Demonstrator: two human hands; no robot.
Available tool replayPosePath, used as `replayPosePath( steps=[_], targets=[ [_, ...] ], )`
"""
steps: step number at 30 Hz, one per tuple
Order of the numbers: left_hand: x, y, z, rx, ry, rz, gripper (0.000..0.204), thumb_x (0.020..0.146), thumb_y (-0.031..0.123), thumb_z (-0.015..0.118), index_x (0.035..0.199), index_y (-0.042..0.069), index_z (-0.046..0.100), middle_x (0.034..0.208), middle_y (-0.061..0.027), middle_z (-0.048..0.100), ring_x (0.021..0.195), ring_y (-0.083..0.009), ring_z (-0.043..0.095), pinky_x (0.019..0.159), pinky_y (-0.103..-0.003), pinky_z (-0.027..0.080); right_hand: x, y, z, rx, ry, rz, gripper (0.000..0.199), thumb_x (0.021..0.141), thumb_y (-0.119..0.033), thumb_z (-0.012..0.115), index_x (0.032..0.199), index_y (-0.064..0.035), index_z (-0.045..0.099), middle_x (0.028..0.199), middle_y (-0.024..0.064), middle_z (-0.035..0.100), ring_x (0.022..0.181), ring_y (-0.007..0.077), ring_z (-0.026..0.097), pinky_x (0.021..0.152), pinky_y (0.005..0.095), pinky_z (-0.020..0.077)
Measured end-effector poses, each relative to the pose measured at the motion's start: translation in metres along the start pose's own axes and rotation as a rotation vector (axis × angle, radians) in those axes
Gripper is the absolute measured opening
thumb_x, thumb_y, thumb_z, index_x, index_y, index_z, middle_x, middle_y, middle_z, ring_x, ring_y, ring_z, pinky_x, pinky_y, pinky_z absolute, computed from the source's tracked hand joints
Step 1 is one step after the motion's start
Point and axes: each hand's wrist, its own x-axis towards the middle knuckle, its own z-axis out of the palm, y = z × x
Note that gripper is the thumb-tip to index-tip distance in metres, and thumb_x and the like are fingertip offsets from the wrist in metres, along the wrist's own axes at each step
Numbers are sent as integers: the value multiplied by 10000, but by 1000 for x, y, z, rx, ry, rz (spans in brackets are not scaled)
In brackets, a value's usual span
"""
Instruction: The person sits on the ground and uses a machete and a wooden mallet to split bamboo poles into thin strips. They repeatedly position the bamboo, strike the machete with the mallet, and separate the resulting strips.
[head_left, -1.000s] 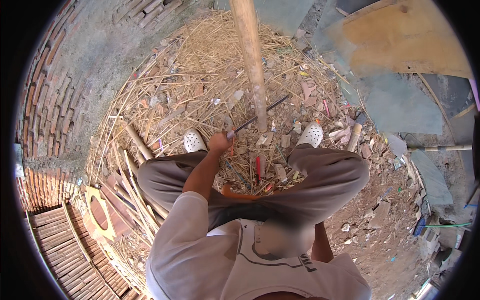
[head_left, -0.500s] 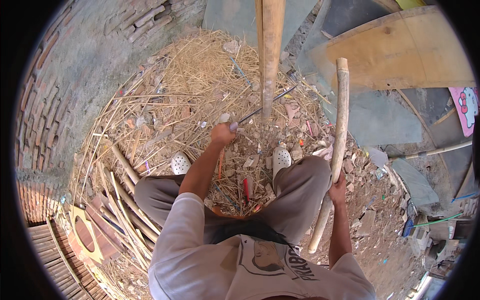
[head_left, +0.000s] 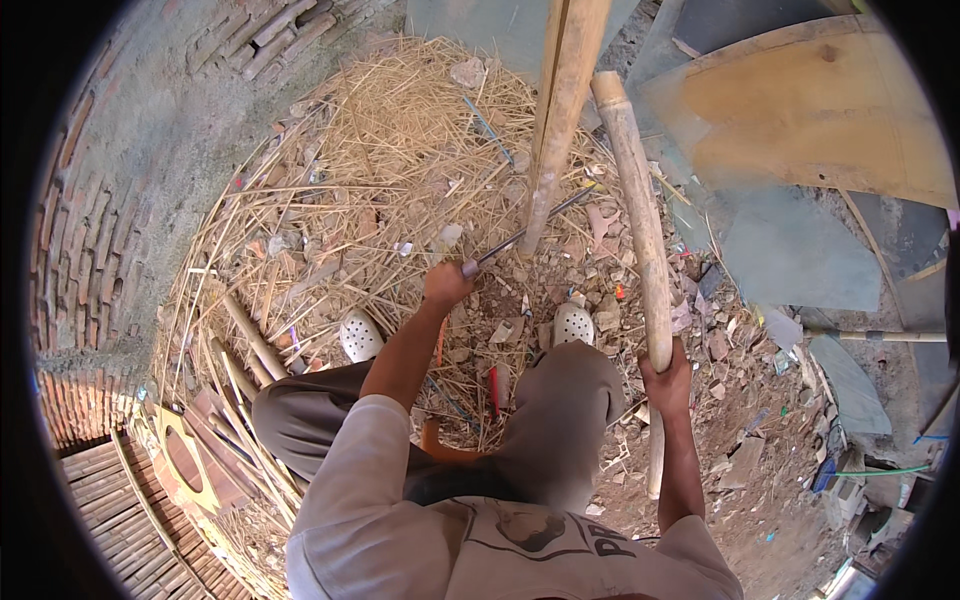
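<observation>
Pole [head_left: 641,215] in right hand [head_left: 668,380]; tool [head_left: 500,248] in left hand [head_left: 446,285].

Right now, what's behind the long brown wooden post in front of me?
A slender dark metal blade, its greyish handle in your bare left hand, shows on either side of the wooden post. The blade's middle and the ground directly behind are covered.

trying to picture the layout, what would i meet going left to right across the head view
Board with oval hole, left shoe, left hand, red piece, right shoe, pale pole, blue-grey sheet.
</observation>
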Motion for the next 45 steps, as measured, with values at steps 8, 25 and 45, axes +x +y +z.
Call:
replayPosePath(
  steps=[8, 25, 45],
  targets=[
    [14, 2, -7, -3, -12, 21, 341, 857, 400, 598, 897, 83, 719, 821, -212, 698, 790, -395, 684, 752, -492, 543, 7, 127, 74, -176, -151, 2, 493, 739, -214, 698, 1149, 30, 578, 895, 297, 666, 886, 444, 674, 787, 500, 524],
    [12, 2, -23, 69, -130, -67, 355, 822, 377, 643, 1055, 120, 717, 925, -187, 714, 876, -378, 688, 813, -466, 546, 35, 136, 115, -184, -252, 108, 386, 709, -148, 699, 1026, 56, 616, 805, 195, 671, 718, 288, 677, 636, 398, 522],
    [-19, -7, 2, 103, -146, -161, 345, 810, 373, 647, 982, 82, 718, 898, -209, 710, 842, -389, 696, 790, -477, 557, 17, 113, 76, -184, -317, 191, 433, 695, -174, 707, 1047, 63, 621, 856, 273, 680, 779, 357, 708, 686, 441, 542]
  ],
)
